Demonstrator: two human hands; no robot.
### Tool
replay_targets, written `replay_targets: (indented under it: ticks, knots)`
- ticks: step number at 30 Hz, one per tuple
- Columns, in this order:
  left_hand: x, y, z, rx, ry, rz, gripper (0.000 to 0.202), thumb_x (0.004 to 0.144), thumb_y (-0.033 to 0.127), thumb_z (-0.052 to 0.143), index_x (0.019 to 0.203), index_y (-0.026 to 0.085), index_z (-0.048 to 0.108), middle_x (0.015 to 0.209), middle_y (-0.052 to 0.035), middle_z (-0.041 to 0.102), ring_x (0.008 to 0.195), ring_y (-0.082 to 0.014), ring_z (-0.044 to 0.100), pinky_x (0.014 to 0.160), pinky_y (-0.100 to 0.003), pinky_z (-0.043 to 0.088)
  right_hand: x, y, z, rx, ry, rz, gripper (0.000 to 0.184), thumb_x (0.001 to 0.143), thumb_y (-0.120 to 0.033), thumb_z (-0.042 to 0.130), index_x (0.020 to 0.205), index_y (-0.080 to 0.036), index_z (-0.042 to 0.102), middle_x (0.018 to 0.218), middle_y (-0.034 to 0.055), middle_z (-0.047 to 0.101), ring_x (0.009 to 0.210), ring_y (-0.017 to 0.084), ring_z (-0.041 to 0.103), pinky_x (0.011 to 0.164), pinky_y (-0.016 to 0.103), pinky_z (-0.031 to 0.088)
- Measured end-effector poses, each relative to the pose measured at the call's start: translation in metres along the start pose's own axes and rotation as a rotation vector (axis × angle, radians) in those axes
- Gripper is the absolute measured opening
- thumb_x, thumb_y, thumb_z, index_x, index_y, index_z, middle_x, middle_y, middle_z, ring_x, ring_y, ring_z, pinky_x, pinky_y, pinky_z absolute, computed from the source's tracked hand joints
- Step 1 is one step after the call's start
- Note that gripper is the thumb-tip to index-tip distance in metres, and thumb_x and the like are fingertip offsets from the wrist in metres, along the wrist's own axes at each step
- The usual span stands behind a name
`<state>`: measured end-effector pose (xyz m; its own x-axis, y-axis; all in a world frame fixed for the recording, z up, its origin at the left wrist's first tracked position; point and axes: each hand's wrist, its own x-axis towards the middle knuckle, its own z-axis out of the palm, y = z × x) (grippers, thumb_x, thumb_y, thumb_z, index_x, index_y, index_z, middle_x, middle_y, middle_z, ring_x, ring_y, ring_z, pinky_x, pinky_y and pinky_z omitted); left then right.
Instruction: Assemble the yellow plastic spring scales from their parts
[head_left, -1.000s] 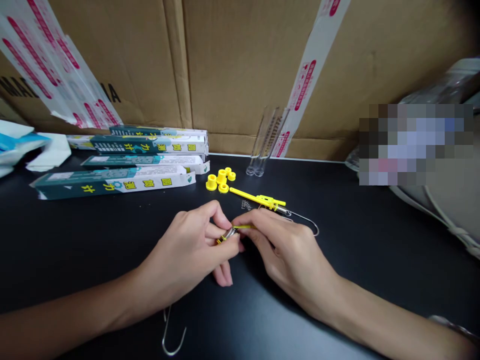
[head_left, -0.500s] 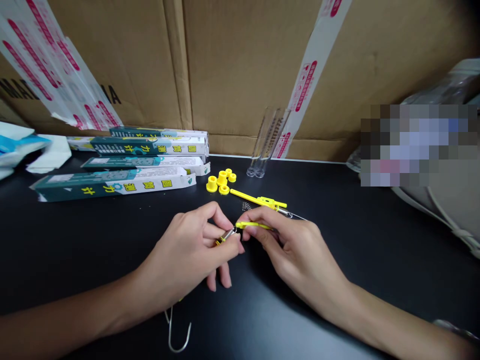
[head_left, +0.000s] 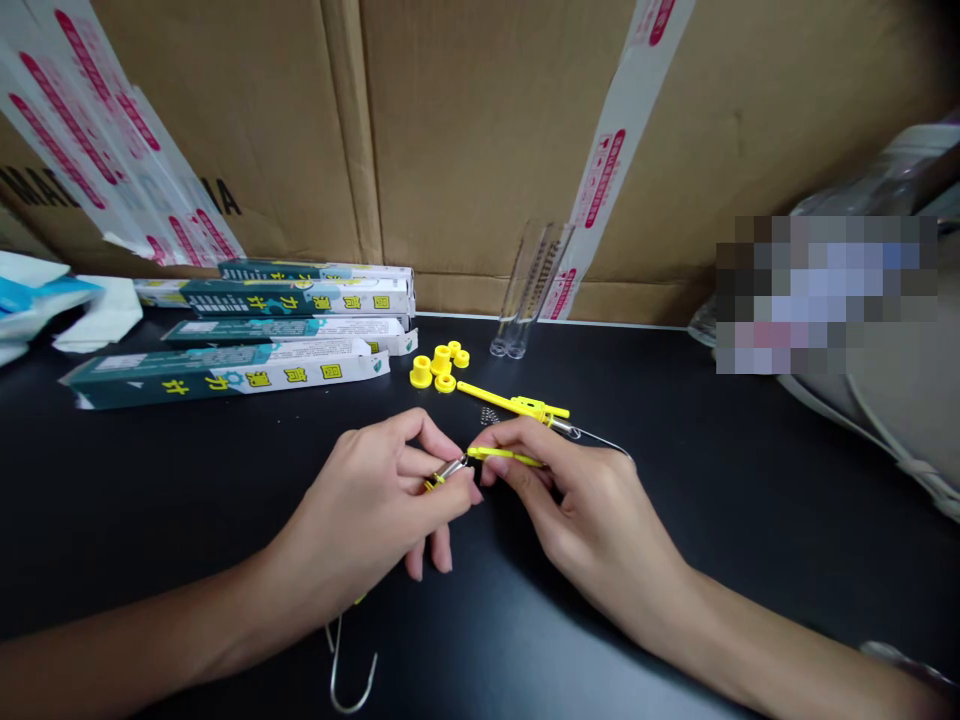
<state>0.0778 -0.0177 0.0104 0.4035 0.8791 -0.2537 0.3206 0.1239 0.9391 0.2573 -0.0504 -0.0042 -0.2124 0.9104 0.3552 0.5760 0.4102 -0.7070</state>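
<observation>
My left hand (head_left: 382,490) pinches a small silver spring (head_left: 451,467) with a bit of yellow plastic at its lower end. My right hand (head_left: 589,490) grips a thin yellow plastic strip (head_left: 506,456) between thumb and fingers. The strip's tip meets the wire end of the spring; whether they are hooked together is too small to tell. Below my left wrist a metal hook (head_left: 334,670) pokes out, its upper part hidden. Just beyond my right fingers lies a yellow rod piece (head_left: 491,398) with its own spring and wire, beside tiny metal bits (head_left: 489,415).
Several yellow caps (head_left: 421,373) sit on the black table (head_left: 480,640). Two clear tubes (head_left: 529,290) stand behind them, near a large cardboard box (head_left: 465,130). Several printed spring-scale boxes (head_left: 247,378) lie at left, white-and-blue packaging (head_left: 97,310) beyond. A bag (head_left: 862,420) is at right.
Both hands keep their hold, with the spring and strip tip still together. The whole view has shifted slightly; little else differs.
</observation>
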Motion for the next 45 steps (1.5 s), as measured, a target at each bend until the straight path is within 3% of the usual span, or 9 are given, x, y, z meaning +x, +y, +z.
replay_targets:
  ticks: [6,14,25,31,37,45]
  knots:
    - [0.0008,-0.0006,-0.0008,-0.013,-0.021,0.015,0.011,0.078,0.023,0.062,0.081,0.021,0.052,0.051,0.0032,0.067,0.035,-0.0118,0.057,0.031,-0.014,0.039,-0.0009,0.0005,0.0001,0.014,-0.004,0.012,0.019,0.098,-0.009,0.05,0.1,-0.019,0.065,0.082,-0.0025,0.071,0.064,0.009,0.063,0.066,0.018,0.049]
    - [-0.0005,-0.0011,-0.0016,-0.032,-0.027,0.043,0.011,0.08,0.024,0.063,0.081,0.021,0.052,0.067,-0.0008,0.075,0.037,-0.0111,0.06,0.032,-0.015,0.041,-0.0005,-0.0017,0.0001,0.004,0.001,0.005,0.019,0.097,-0.008,0.05,0.1,-0.02,0.065,0.079,-0.0033,0.069,0.061,0.009,0.061,0.064,0.018,0.049]
    - [0.0003,-0.0005,-0.0004,-0.023,-0.003,0.022,0.014,0.081,0.024,0.063,0.08,0.02,0.05,0.047,0.0046,0.065,0.031,-0.009,0.053,0.03,-0.011,0.037,-0.0011,-0.0003,0.0002,0.013,0.009,-0.038,0.015,0.098,-0.01,0.053,0.102,-0.018,0.066,0.079,-0.0043,0.068,0.06,0.006,0.059,0.06,0.015,0.046]
    - [0.0014,-0.0003,0.0005,-0.023,0.022,0.018,0.016,0.08,0.025,0.064,0.08,0.021,0.049,0.062,-0.0003,0.074,0.033,-0.0098,0.056,0.03,-0.013,0.038,-0.0015,0.0002,0.0017,0.001,0.019,-0.044,0.015,0.097,-0.009,0.054,0.102,-0.018,0.065,0.08,-0.0048,0.068,0.059,0.005,0.059,0.061,0.014,0.046]
    - [0.0002,0.001,-0.0001,0.017,0.034,0.005,0.014,0.082,0.026,0.064,0.079,0.02,0.051,0.048,0.0038,0.066,0.029,-0.0077,0.049,0.03,-0.012,0.034,-0.0004,-0.0017,0.0011,0.008,0.016,-0.02,0.015,0.097,-0.01,0.054,0.102,-0.019,0.065,0.081,-0.0049,0.069,0.059,0.006,0.059,0.059,0.015,0.045]
    - [0.0022,-0.0031,-0.0007,0.001,0.051,0.061,0.017,0.084,0.028,0.067,0.084,0.02,0.053,0.066,0.0026,0.074,0.033,-0.0038,0.048,0.037,-0.012,0.036,0.0006,-0.0041,-0.0001,0.041,-0.001,0.02,0.013,0.096,-0.011,0.055,0.102,-0.018,0.064,0.079,-0.005,0.07,0.059,0.006,0.061,0.058,0.015,0.045]
